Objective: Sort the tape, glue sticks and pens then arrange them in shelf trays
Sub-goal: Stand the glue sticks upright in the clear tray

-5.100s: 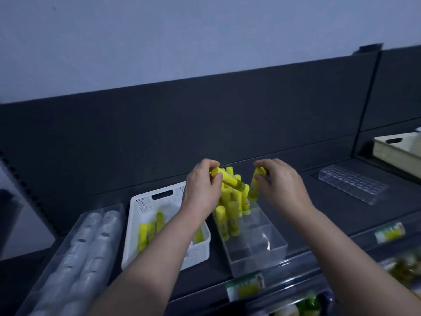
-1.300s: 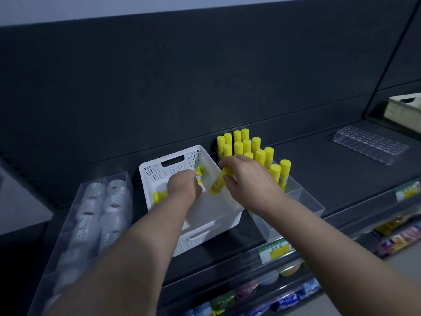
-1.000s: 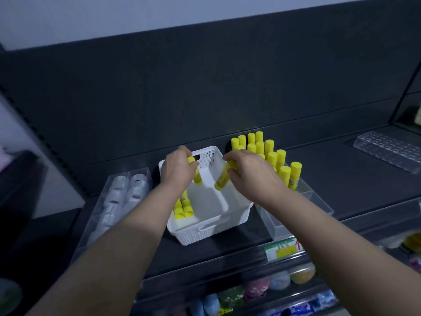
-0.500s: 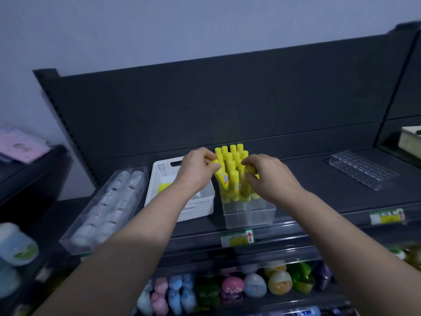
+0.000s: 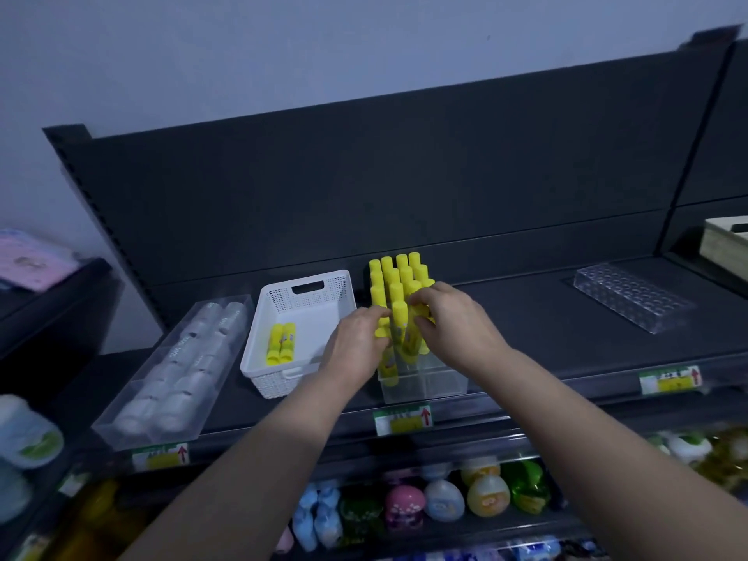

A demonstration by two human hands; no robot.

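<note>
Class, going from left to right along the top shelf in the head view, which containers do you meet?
Tape tray → white basket → glue-stick tray → clear rack → beige box.

Shelf (image 5: 526, 325) bears tape tray (image 5: 145, 439), white basket (image 5: 283, 384), glue-stick tray (image 5: 429, 388), rack (image 5: 629, 301).

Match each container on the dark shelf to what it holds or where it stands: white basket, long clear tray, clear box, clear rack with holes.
Column 1
1 white basket
2 long clear tray
3 clear box
4 clear rack with holes

Column 2
A upright glue sticks
B tape rolls
C far right of the shelf
D two glue sticks lying flat

Pairs: 1-D, 2-B, 3-A, 4-C
</note>
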